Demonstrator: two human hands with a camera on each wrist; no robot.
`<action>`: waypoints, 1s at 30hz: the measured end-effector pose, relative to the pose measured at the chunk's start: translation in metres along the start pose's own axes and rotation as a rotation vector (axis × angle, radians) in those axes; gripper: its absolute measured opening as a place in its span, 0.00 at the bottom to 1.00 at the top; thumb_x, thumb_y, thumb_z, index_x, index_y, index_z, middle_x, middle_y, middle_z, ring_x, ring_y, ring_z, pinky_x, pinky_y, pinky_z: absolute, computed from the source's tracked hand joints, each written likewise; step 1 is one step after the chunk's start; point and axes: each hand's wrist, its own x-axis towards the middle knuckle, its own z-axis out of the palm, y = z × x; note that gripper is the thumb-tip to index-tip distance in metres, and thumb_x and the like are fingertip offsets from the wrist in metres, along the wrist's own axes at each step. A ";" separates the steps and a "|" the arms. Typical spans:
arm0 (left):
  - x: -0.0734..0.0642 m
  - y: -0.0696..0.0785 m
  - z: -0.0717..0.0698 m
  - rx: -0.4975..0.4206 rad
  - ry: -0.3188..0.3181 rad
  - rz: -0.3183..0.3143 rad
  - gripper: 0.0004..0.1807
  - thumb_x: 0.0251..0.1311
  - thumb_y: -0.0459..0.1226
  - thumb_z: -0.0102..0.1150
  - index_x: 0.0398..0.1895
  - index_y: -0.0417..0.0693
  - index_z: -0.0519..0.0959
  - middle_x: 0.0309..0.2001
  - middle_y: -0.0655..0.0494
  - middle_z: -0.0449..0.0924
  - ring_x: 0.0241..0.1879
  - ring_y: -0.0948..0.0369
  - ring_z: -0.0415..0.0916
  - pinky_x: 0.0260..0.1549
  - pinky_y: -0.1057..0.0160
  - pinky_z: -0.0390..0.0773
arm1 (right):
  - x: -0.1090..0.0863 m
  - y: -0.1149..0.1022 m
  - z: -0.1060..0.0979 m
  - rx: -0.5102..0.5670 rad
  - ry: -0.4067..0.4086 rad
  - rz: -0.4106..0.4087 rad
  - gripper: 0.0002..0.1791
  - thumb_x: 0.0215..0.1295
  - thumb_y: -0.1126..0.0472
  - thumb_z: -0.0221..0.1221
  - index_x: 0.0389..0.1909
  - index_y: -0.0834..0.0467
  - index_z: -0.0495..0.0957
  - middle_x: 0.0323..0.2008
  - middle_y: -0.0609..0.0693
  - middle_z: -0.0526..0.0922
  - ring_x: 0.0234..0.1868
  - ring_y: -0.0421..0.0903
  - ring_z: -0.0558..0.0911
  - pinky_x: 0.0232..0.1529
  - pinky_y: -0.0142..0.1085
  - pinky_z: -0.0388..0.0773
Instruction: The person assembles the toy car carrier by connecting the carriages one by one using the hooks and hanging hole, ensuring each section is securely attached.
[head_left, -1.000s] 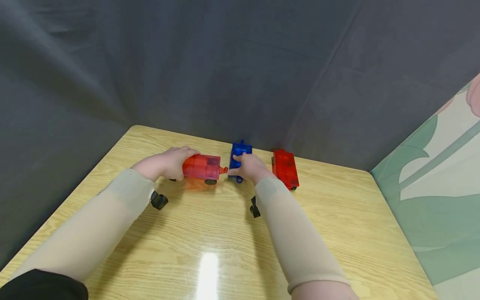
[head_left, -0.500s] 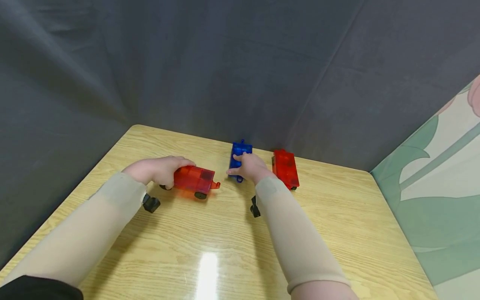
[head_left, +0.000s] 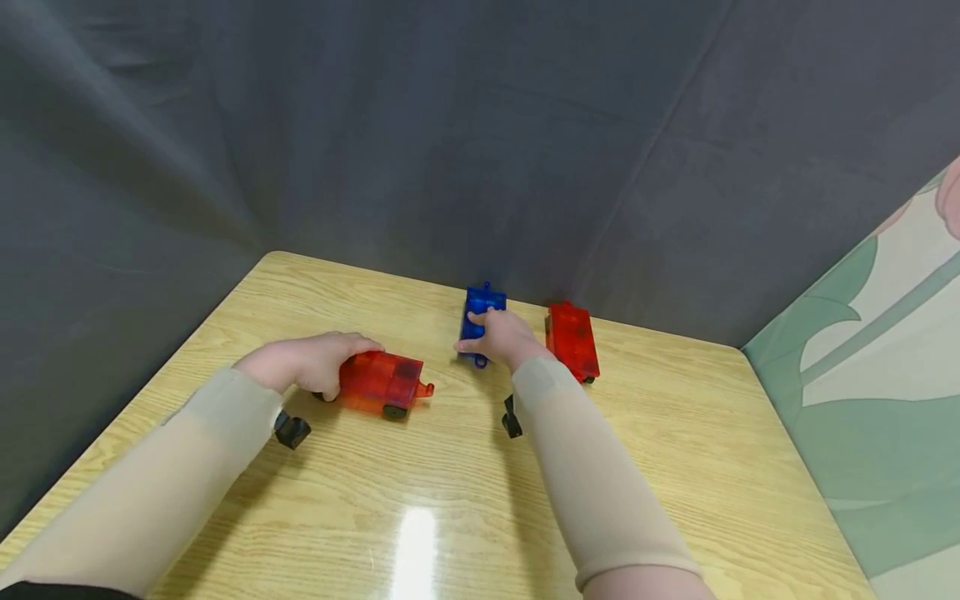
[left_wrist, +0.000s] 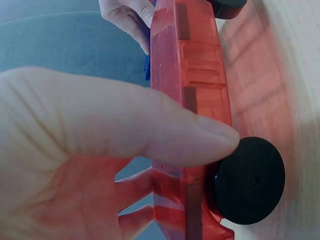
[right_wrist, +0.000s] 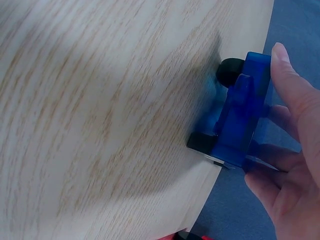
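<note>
Translucent red car (head_left: pixel 378 382), left of centre on the table (head_left: pixel 450 500), sits gripped in my left hand (head_left: pixel 300 364); my right hand (head_left: pixel 504 337) clasps and half-hides the blue car (head_left: pixel 480 302). No writing visible.

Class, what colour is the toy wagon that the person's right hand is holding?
Blue. The right hand grips the blue toy wagon; the head view shows it best.

The left hand (head_left: pixel 303 364) has pulled the red car (head_left: pixel 378 381) away from the blue car (head_left: pixel 480 312).
</note>
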 end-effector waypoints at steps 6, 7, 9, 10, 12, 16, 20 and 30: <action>-0.001 0.002 0.006 0.026 0.000 0.019 0.52 0.38 0.14 0.59 0.74 0.45 0.62 0.70 0.41 0.60 0.55 0.47 0.62 0.31 0.63 0.74 | -0.001 0.002 -0.001 -0.001 0.004 0.001 0.43 0.60 0.34 0.62 0.74 0.41 0.60 0.76 0.57 0.53 0.74 0.59 0.56 0.68 0.50 0.61; -0.001 0.002 0.007 0.028 0.001 0.023 0.52 0.37 0.14 0.59 0.74 0.45 0.62 0.70 0.41 0.60 0.55 0.47 0.62 0.31 0.63 0.73 | 0.000 0.003 -0.001 -0.004 0.006 -0.001 0.43 0.60 0.34 0.62 0.74 0.41 0.60 0.76 0.57 0.53 0.74 0.59 0.56 0.68 0.50 0.61; -0.001 0.003 0.008 0.035 0.005 0.030 0.51 0.37 0.14 0.59 0.73 0.45 0.63 0.70 0.41 0.61 0.55 0.47 0.62 0.31 0.63 0.73 | 0.001 0.004 -0.001 -0.009 0.009 -0.004 0.43 0.60 0.33 0.62 0.74 0.41 0.60 0.76 0.57 0.53 0.74 0.59 0.56 0.68 0.51 0.61; -0.001 0.004 0.009 0.035 0.007 0.034 0.51 0.37 0.13 0.59 0.73 0.44 0.63 0.69 0.41 0.61 0.55 0.47 0.62 0.31 0.63 0.74 | 0.001 0.005 -0.001 -0.011 0.011 -0.005 0.43 0.60 0.33 0.62 0.74 0.41 0.60 0.76 0.57 0.53 0.74 0.59 0.56 0.68 0.51 0.60; -0.002 0.005 0.010 0.038 0.008 0.046 0.51 0.37 0.13 0.59 0.73 0.43 0.63 0.69 0.40 0.62 0.55 0.47 0.63 0.33 0.63 0.74 | 0.001 0.006 0.000 -0.020 0.011 -0.003 0.43 0.59 0.33 0.62 0.74 0.41 0.61 0.76 0.57 0.53 0.74 0.60 0.56 0.69 0.51 0.60; -0.002 0.004 0.014 0.038 0.011 0.054 0.51 0.36 0.13 0.58 0.72 0.43 0.64 0.68 0.41 0.63 0.56 0.47 0.63 0.37 0.61 0.75 | 0.001 0.008 0.003 -0.030 0.010 -0.005 0.43 0.59 0.32 0.61 0.74 0.41 0.61 0.75 0.57 0.54 0.74 0.60 0.56 0.69 0.51 0.58; -0.003 0.001 0.016 0.037 0.008 0.037 0.51 0.38 0.13 0.58 0.73 0.45 0.64 0.69 0.41 0.62 0.57 0.48 0.63 0.36 0.62 0.75 | 0.001 0.008 0.004 -0.024 0.017 -0.016 0.44 0.59 0.32 0.61 0.74 0.41 0.61 0.75 0.57 0.54 0.74 0.60 0.56 0.69 0.52 0.58; -0.004 0.002 0.013 0.148 0.001 -0.007 0.51 0.41 0.15 0.61 0.74 0.49 0.63 0.70 0.43 0.61 0.67 0.44 0.58 0.61 0.45 0.65 | 0.000 0.006 0.001 -0.014 0.018 -0.008 0.43 0.59 0.33 0.62 0.74 0.42 0.62 0.75 0.57 0.54 0.74 0.60 0.56 0.69 0.52 0.58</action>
